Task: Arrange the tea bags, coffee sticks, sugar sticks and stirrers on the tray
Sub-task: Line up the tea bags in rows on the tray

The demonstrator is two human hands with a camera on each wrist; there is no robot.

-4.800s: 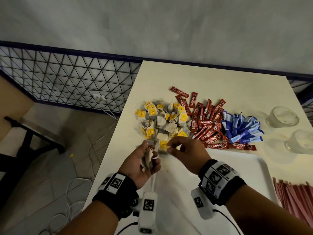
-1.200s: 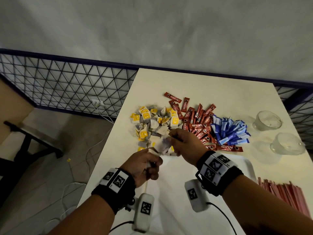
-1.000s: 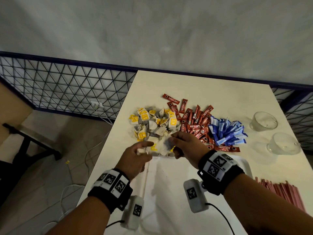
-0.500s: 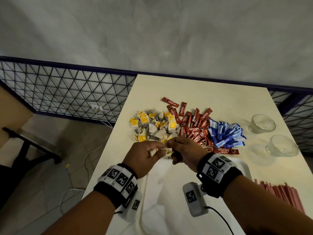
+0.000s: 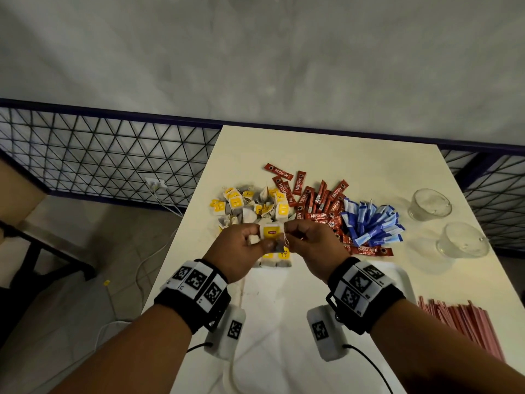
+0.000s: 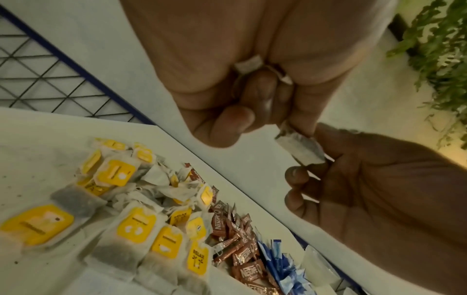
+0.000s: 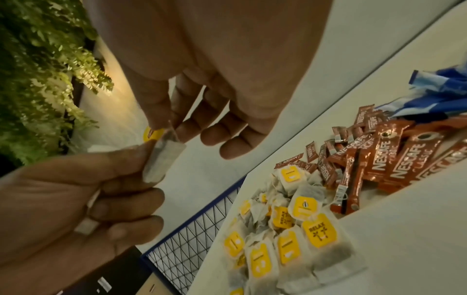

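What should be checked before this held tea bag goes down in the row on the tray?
1. Tea bag held: ok, left hand and right hand both pinch it.
2. String free of fingers: cannot tell; a loop hangs beside the right hand.
3. Row of tea bags started at the tray's far edge: ok.
4. Free spot beside the row: ok, bare tray to its right.
5. Left hand's other bags secure: ok, tucked under curled fingers.
6. Tag faces up: ok, yellow label shows.
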